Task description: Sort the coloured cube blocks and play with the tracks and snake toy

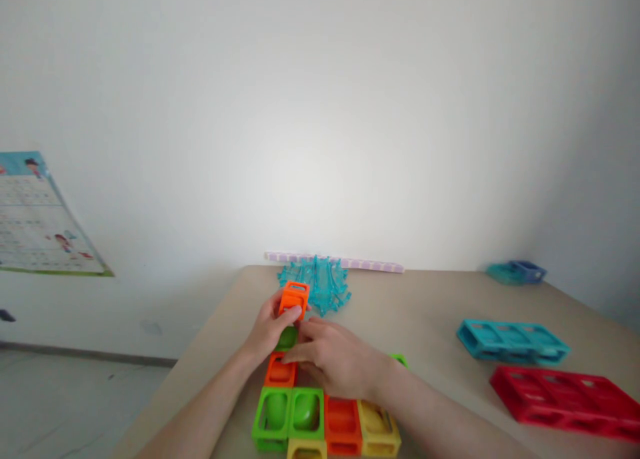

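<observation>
An orange open-sided cube block [294, 303] is in my left hand [270, 326], the thumb pressed on its near face. Just below it sits a green cube block [287, 339]. My right hand [333, 356] curls against the right side of this column, one digit reaching over a second orange block [281, 371]; its other fingertips are partly hidden. In front lies a joined row of blocks: two green ones [290, 412], an orange one [343, 424] and a yellow one [379, 427]. Another yellow block [307, 448] is cut off by the bottom edge.
Behind my hands lie translucent blue toothed pieces [320, 282] and a patterned purple strip [373, 265] along the wall. To the right are a teal block bar [513, 341] and a red block bar [570, 402]. Blue pieces [517, 272] sit at the table's far right corner.
</observation>
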`<action>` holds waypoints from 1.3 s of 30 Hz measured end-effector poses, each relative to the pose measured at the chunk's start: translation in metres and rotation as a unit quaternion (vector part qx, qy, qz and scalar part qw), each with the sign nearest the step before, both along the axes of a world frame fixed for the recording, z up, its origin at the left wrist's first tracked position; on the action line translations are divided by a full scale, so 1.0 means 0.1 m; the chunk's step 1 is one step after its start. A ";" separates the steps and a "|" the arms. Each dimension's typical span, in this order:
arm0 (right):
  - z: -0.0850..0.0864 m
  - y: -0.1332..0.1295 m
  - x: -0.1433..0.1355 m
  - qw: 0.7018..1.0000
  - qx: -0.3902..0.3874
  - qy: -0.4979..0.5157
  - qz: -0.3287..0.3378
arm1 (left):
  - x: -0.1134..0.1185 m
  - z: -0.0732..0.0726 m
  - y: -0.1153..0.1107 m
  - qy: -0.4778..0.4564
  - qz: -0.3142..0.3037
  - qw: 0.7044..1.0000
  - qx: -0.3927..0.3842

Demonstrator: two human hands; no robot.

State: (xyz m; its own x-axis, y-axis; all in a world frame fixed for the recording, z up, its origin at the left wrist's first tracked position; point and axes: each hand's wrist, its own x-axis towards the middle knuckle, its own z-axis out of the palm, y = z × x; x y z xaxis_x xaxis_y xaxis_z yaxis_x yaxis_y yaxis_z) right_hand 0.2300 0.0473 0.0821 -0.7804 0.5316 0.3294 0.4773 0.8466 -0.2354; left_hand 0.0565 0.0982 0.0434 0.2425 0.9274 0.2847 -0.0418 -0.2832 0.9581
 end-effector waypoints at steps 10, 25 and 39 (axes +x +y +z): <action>-0.15 0.06 -0.06 1.000 0.008 -0.012 0.002 | 0.01 -0.05 0.00 0.030 -0.008 0.999 0.017; -0.14 0.00 -0.03 1.000 0.014 0.022 -0.003 | 0.03 -0.14 0.09 0.041 0.006 0.998 0.044; 0.13 0.31 0.31 0.875 -0.160 0.428 -0.158 | 0.05 -0.05 0.04 -0.040 -0.017 0.999 0.016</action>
